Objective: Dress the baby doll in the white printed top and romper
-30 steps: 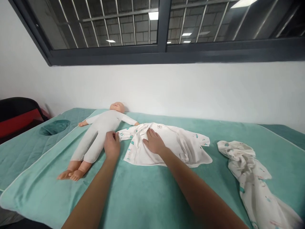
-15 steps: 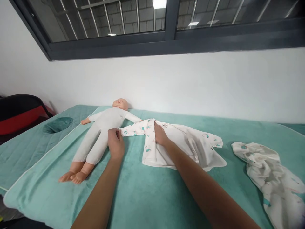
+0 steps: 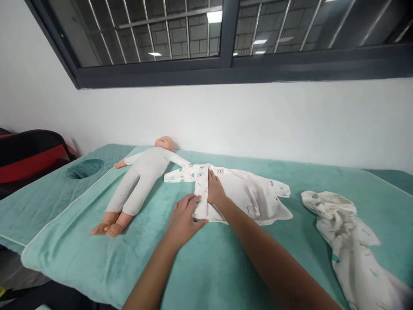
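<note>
A white baby garment [image 3: 245, 196] with small teal prints lies spread on the teal padded mat [image 3: 200, 258], one sleeve stretched toward the doll. My right hand [image 3: 215, 189] lies flat on its folded left front, fingers stretched out. My left hand [image 3: 184, 217] rests at the garment's lower left hem, fingers apart and touching the cloth edge. A baby doll [image 3: 140, 176] in a pale grey suit lies on its back to the left, arms out, head near the wall.
A second crumpled white printed cloth [image 3: 342, 241] lies at the right. A dark teal round hollow [image 3: 84, 168] sits in the quilted cover at far left, beside a black and red bag [image 3: 29, 155]. A white wall and dark window frame stand behind.
My left hand let go of the sleeve near the doll and moved right and nearer, down to the garment's lower hem. My right hand stayed flat on the garment. The sleeve now lies straight.
</note>
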Motion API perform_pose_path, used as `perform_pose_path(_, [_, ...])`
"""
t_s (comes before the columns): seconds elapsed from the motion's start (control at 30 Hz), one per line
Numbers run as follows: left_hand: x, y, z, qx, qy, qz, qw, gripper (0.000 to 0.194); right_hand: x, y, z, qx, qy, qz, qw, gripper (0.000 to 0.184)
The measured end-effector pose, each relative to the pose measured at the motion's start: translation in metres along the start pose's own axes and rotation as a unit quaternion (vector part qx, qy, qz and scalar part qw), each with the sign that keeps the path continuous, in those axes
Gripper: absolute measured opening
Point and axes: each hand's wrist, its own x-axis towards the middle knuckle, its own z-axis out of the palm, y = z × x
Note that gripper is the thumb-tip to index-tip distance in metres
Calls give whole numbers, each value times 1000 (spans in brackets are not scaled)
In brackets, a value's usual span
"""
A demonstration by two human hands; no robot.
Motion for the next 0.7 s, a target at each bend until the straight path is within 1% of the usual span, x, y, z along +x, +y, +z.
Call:
perform_pose_path(0.03, [-2,3,0,5,4,-9,1000,59,-8,-2,-2,0,-3,-14,1000,82])
perform_pose_path(0.1, [-4,4,-2,18,17,-31,999,44,-24,-8,-6,1,-12,-51,999,74])
perform_pose_path(0.17, [-5,3,-6,24,43,-53,997,35,-40,-14,-10,2,-18,-84,996,66])
perform_pose_path(0.23, [-7,2,-9,9,85,-74,994,32,-55,-19,-16,10,-19,-107,994,61])
perform_pose_path(0.33, [-11,2,-13,-36,149,-103,983,25,-72,-23,-26,61,-36,-132,989,63])
perform_pose_path(0.43, [-13,5,-17,-55,175,-140,973,20,-87,-22,-37,116,-81,-131,981,65])
perform_pose_path(0.5, [-14,7,-19,-55,179,-166,968,20,-98,-23,-40,112,-95,-117,982,69])
perform_pose_path(0.6, [-13,8,-22,-35,185,-196,962,19,-119,-28,-40,66,-73,-103,990,74])
perform_pose_path(0.7, [-12,8,-22,-18,188,-210,959,19,-141,-32,-38,49,-54,-117,990,74])
